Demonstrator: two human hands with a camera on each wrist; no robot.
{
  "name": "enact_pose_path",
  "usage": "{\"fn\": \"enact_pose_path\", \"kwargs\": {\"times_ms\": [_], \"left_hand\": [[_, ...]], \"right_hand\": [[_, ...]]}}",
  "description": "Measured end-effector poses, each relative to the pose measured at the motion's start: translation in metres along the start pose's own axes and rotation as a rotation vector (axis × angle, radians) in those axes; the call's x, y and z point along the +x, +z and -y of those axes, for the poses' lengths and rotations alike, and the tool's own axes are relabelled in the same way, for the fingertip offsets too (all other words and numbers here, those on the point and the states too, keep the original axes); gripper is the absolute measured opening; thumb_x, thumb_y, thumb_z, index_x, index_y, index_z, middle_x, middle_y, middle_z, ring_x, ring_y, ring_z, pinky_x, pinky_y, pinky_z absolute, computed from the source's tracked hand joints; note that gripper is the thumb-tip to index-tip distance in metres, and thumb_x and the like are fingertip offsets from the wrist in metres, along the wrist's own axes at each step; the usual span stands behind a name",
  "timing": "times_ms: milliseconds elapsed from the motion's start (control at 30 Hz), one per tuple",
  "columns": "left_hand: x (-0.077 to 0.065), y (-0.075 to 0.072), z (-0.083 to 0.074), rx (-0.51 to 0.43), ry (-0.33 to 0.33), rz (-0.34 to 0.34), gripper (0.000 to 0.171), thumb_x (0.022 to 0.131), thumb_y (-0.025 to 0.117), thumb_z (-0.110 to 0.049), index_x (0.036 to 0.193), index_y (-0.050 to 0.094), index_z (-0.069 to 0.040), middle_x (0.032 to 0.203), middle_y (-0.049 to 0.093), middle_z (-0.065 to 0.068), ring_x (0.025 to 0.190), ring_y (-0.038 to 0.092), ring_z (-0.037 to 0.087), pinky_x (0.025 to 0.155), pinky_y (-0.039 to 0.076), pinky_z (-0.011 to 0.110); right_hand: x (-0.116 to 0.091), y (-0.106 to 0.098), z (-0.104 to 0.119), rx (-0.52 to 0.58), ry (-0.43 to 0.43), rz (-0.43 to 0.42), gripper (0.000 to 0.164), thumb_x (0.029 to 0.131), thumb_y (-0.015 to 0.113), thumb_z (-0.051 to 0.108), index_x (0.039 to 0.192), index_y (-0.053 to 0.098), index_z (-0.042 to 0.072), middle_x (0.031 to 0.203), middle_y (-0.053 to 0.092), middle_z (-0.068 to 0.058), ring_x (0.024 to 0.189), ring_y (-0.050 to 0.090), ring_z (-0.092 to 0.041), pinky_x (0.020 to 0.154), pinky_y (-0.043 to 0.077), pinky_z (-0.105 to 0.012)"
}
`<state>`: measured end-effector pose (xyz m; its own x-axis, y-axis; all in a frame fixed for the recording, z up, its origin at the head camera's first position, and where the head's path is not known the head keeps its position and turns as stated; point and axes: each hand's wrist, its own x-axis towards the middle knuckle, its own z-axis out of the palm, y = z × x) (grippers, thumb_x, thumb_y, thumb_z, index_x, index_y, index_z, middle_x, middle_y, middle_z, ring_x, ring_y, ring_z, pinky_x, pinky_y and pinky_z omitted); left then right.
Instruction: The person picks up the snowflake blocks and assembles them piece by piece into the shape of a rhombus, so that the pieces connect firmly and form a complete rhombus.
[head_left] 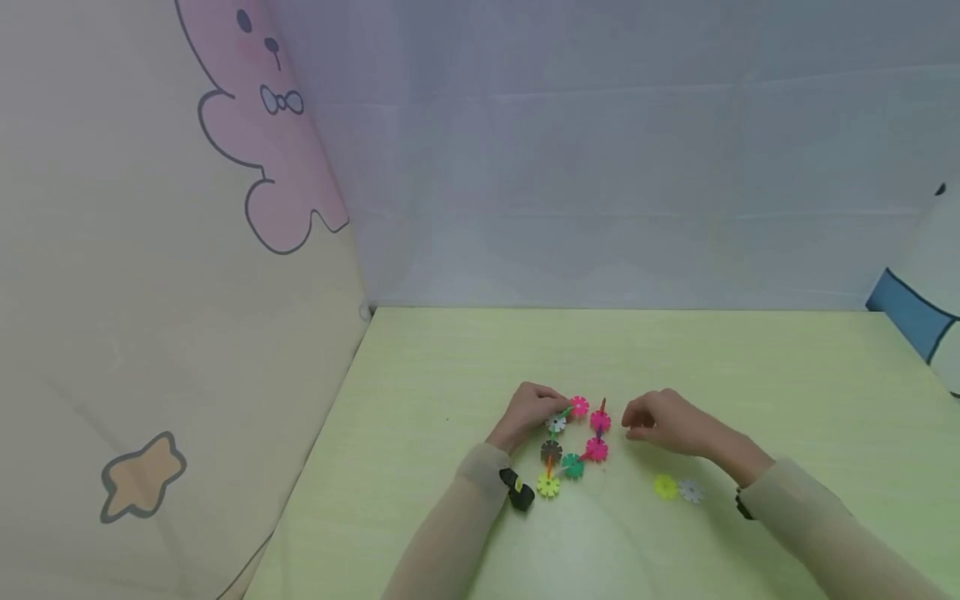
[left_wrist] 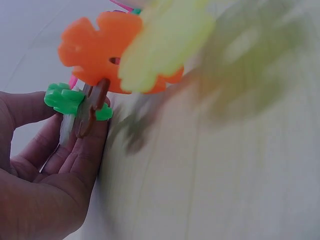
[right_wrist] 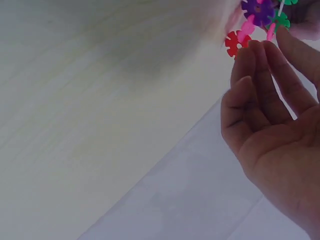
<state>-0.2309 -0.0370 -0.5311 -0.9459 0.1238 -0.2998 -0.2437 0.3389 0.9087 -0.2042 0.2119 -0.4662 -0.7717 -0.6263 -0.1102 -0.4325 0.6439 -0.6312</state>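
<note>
A ring-like chain of notched plastic snowflake discs (head_left: 573,467) in pink, green, yellow, white and brown is in front of me, with several discs joined crosswise. My left hand (head_left: 528,412) pinches the chain at its upper left, by the white and green discs. Up close in the left wrist view, thumb and fingers grip a green disc (left_wrist: 65,99) and a whitish one; an orange disc (left_wrist: 105,47) and a blurred yellow disc (left_wrist: 167,45) stick out beyond. My right hand (head_left: 671,423) hovers right of the chain, fingers loosely bent and holding nothing.
A loose yellow disc (head_left: 665,487) and a loose white disc (head_left: 691,492) lie side by side on the pale table (head_left: 450,350), below the right hand. A white curtain (head_left: 600,183) hangs behind the table's far edge; a printed wall (head_left: 187,333) borders its left.
</note>
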Motion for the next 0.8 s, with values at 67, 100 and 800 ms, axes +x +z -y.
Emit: {"fn": "enact_pose_path", "kwargs": {"times_ms": [67, 100, 800], "left_hand": [[0.0, 0.0, 0.0, -0.003, -0.002, -0.001, 0.012, 0.08, 0.076, -0.027, 0.076, 0.076, -0.016, 0.082, 0.067, -0.004, 0.074, 0.056, 0.013, 0.061, 0.043, 0.028], [0.0, 0.0, 0.001, -0.003, -0.003, -0.001, 0.012, 0.08, 0.076, -0.027, 0.076, 0.076, -0.016, 0.083, 0.067, -0.004, 0.074, 0.055, 0.013, 0.061, 0.043, 0.029], [0.003, -0.001, 0.003, -0.003, -0.028, 0.01, 0.013, 0.08, 0.076, -0.027, 0.079, 0.077, -0.014, 0.082, 0.067, -0.004, 0.075, 0.057, 0.012, 0.062, 0.044, 0.026]], "right_hand": [[-0.009, 0.004, -0.005, -0.02, 0.011, 0.046, 0.013, 0.084, 0.074, 0.014, 0.094, 0.069, 0.009, 0.084, 0.061, 0.007, 0.074, 0.054, -0.011, 0.066, 0.048, -0.031], [-0.013, 0.006, -0.007, -0.028, 0.021, 0.064, 0.016, 0.082, 0.077, 0.017, 0.094, 0.069, 0.01, 0.084, 0.06, 0.007, 0.074, 0.052, -0.011, 0.067, 0.047, -0.031], [-0.044, 0.025, -0.029, -0.058, -0.041, 0.047, 0.026, 0.071, 0.085, 0.022, 0.082, 0.062, 0.016, 0.08, 0.053, 0.011, 0.073, 0.048, -0.008, 0.067, 0.045, -0.03]]}}
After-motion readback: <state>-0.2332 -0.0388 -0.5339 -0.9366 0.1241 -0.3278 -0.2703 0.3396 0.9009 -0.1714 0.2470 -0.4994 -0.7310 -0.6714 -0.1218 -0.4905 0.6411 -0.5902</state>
